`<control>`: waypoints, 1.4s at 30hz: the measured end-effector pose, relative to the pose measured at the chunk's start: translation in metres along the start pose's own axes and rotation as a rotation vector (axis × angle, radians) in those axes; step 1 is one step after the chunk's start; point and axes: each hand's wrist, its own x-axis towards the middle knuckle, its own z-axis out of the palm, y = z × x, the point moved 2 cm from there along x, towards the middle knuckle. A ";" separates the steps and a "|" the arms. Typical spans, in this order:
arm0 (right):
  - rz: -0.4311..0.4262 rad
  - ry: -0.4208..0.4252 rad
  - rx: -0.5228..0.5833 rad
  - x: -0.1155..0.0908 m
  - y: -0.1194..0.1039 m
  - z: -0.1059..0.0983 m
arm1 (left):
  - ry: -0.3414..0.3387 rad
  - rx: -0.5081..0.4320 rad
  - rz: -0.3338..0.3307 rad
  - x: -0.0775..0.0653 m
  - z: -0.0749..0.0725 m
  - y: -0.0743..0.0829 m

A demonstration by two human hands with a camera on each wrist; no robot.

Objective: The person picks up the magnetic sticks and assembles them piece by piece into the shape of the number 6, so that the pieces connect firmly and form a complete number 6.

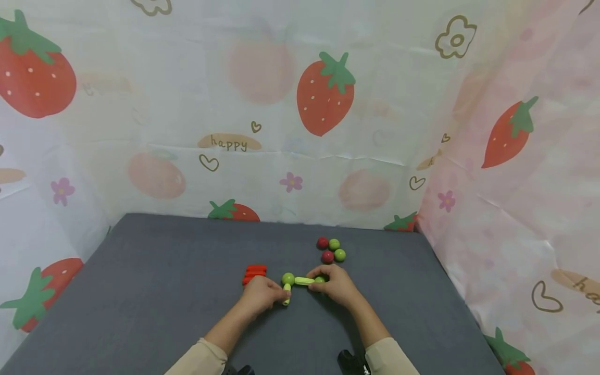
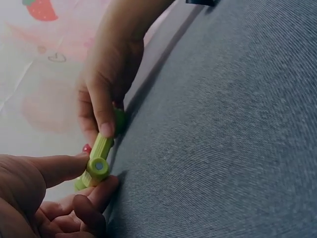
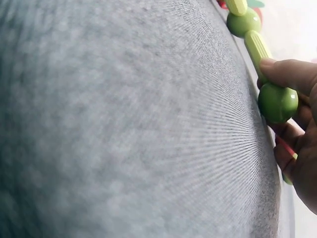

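Two yellow-green toy building rods meet at a green ball [image 1: 288, 279], forming a bent chain. My left hand [image 1: 263, 295] pinches the near rod [image 1: 286, 295] between thumb and fingers; its free end shows a round silver disc in the left wrist view. From the right, my right hand [image 1: 336, 285] grips the other rod [image 1: 304, 280], its thumb lying on that rod beside a second green ball [image 3: 278, 102]. In the right wrist view, the joining ball [image 3: 243, 23] sits between the two rods. Fingers partly cover the second ball in the head view.
Several red rods [image 1: 255, 270] lie side by side just beyond my left hand. Past my right hand sit two red balls [image 1: 327, 257] and two green balls [image 1: 339, 254] in a cluster. A strawberry-print cloth [image 1: 290, 156] hangs behind and beside the grey table [image 1: 164, 291].
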 end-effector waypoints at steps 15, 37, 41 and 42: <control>-0.051 -0.052 0.041 0.001 -0.003 -0.019 | 0.000 0.118 0.006 -0.004 -0.001 0.002; 0.153 0.265 0.035 0.027 0.027 -0.068 | 0.014 0.140 0.042 -0.007 -0.001 0.000; 0.204 0.266 0.092 0.028 0.036 -0.064 | 0.002 0.134 0.025 -0.006 -0.001 0.000; 0.211 0.266 0.107 0.029 0.038 -0.064 | 0.001 0.130 0.021 -0.006 -0.002 0.001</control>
